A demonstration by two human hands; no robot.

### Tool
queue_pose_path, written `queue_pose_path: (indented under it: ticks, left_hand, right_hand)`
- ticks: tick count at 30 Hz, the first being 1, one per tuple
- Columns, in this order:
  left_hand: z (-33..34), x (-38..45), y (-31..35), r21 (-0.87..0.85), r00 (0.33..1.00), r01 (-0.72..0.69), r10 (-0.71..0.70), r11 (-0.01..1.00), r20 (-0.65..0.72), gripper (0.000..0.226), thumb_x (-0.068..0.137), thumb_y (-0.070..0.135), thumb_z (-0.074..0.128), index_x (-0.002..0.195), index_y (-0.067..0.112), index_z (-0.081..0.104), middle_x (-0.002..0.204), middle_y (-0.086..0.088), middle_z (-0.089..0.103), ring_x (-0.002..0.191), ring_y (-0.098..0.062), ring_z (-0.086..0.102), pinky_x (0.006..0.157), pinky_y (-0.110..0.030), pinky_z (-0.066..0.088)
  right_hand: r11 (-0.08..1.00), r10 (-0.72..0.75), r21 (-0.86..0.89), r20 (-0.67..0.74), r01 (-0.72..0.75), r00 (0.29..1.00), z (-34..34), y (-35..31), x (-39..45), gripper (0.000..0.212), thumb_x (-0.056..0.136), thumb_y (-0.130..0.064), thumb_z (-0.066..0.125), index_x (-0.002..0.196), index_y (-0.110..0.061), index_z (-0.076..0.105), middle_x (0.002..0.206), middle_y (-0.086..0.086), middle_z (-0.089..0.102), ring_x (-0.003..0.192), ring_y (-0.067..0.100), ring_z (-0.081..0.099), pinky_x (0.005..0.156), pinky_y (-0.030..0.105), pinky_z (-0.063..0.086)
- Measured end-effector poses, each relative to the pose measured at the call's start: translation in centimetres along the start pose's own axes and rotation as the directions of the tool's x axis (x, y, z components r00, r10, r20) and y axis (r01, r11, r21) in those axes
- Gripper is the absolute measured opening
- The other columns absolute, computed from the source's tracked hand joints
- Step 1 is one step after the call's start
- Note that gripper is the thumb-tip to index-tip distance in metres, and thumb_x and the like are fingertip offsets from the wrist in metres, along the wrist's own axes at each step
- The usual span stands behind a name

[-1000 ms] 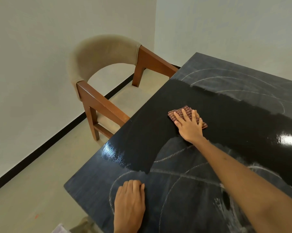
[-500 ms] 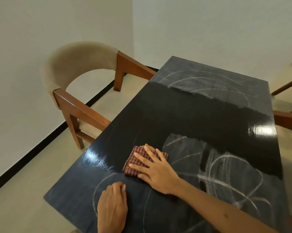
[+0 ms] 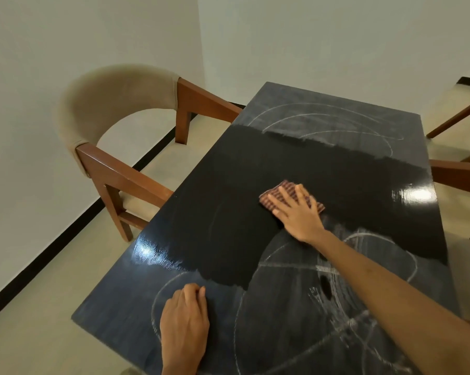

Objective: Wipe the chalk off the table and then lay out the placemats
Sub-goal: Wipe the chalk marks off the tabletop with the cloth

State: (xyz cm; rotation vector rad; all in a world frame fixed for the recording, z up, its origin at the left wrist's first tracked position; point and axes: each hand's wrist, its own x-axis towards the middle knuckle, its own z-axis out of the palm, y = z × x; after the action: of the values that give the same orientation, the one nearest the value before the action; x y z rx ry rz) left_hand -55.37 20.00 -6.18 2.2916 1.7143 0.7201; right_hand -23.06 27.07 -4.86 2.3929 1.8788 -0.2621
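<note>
Cloth — flat under right hand

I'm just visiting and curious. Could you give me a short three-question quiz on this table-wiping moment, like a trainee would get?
1. True or false: the right hand presses the checked cloth flat on the black table.
2. Where does chalk remain? A) far end only B) near end only C) both ends
3. Fill in: the left hand rests on the ___.

Key: 1 true; 2 C; 3 table.
</note>
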Motion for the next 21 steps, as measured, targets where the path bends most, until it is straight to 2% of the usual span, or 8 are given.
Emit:
queue_pose_path:
  ticks: [2,4,7,11,13,16,17,21]
  left_hand:
    - [-0.2,0.0,0.0,-0.012,1.0,0.005,-0.005,1.0,0.012,0.03,0.091,0.034,0.034,0.068,0.02,0.047,0.057,0.006,0.051,0.048,-0.013,0.047,0.05,-0.028,0.036]
    - [-0.3,-0.1,0.1,-0.021,1.0,0.001,-0.001,1.0,0.014,0.028,0.092,0.034,0.034,0.068,0.022,0.044,0.057,0.007,0.05,0.047,-0.011,0.043,0.048,-0.028,0.037]
    - [-0.4,-0.2,0.3,-0.027,1.0,-0.007,0.007,1.0,0.002,0.028,0.094,0.024,0.05,0.069,0.023,0.04,0.056,0.01,0.045,0.047,-0.006,0.035,0.049,-0.026,0.032]
    - [-0.3,-0.2,0.4,-0.028,0.998,0.029,-0.027,0.999,0.065,0.032,0.087,0.012,0.063,0.07,0.024,0.039,0.057,0.011,0.043,0.047,-0.003,0.035,0.049,-0.025,0.031]
    - [-0.2,-0.2,0.2,-0.019,0.996,0.041,-0.039,0.999,0.076,0.03,0.087,0.012,0.063,0.071,0.023,0.041,0.058,0.008,0.047,0.048,-0.007,0.04,0.049,-0.027,0.033]
    - [0.0,-0.1,0.1,0.005,0.995,0.061,-0.061,0.998,0.085,0.024,0.087,0.013,0.063,0.071,0.019,0.047,0.058,0.003,0.052,0.05,-0.013,0.042,0.05,-0.029,0.034]
    - [-0.1,-0.1,0.2,0.018,0.994,0.069,-0.07,0.997,0.088,0.022,0.087,0.014,0.063,0.071,0.018,0.049,0.058,0.002,0.054,0.05,-0.013,0.042,0.051,-0.029,0.033]
    - [0.1,0.0,0.1,0.043,0.993,0.078,-0.081,0.996,0.081,0.022,0.087,0.013,0.063,0.07,0.016,0.05,0.058,0.0,0.055,0.05,-0.014,0.041,0.051,-0.029,0.032]
  right_hand:
    - [0.983,-0.172,-0.063,-0.008,0.171,0.985,0.8,-1.9,-3.5,0.057,0.096,-0.057,0.001,0.149,-0.046,0.021,0.161,-0.006,0.018,0.148,0.037,0.004,0.112,0.055,0.009]
    - [0.946,-0.317,-0.087,-0.049,0.312,0.947,2.2,-3.6,-7.7,0.05,0.101,-0.053,0.011,0.144,-0.045,0.034,0.156,-0.006,0.033,0.145,0.04,0.02,0.108,0.055,0.015]
    - [0.88,-0.469,-0.126,-0.082,0.458,0.879,4.1,-5.1,-12.9,0.043,0.101,-0.051,0.026,0.144,-0.048,0.033,0.159,-0.009,0.023,0.148,0.035,0.009,0.111,0.056,0.008]
    - [0.83,-0.557,-0.096,-0.099,0.549,0.825,4.3,-4.4,-14.9,0.043,0.103,-0.053,0.021,0.145,-0.051,0.026,0.161,-0.014,0.013,0.15,0.028,-0.006,0.115,0.052,-0.002]
    - [0.853,-0.521,-0.089,-0.092,0.514,0.849,4.1,-3.1,-13.0,0.043,0.103,-0.054,0.018,0.144,-0.052,0.028,0.16,-0.014,0.017,0.15,0.029,-0.001,0.115,0.05,-0.001]
    - [0.961,-0.278,-0.05,-0.107,0.274,0.955,2.8,0.0,-8.6,0.05,0.101,-0.055,0.007,0.143,-0.049,0.035,0.156,-0.01,0.03,0.147,0.035,0.017,0.112,0.056,0.018]
    - [0.984,-0.177,-0.035,-0.117,0.175,0.977,2.1,1.5,-7.1,0.051,0.101,-0.055,0.007,0.144,-0.048,0.033,0.157,-0.01,0.028,0.147,0.034,0.015,0.113,0.057,0.02]
    - [0.99,0.125,0.066,-0.031,-0.123,0.992,0.7,7.9,-3.1,0.047,0.103,-0.049,0.018,0.149,-0.05,0.008,0.163,-0.011,-0.001,0.148,0.029,-0.011,0.117,0.056,0.001]
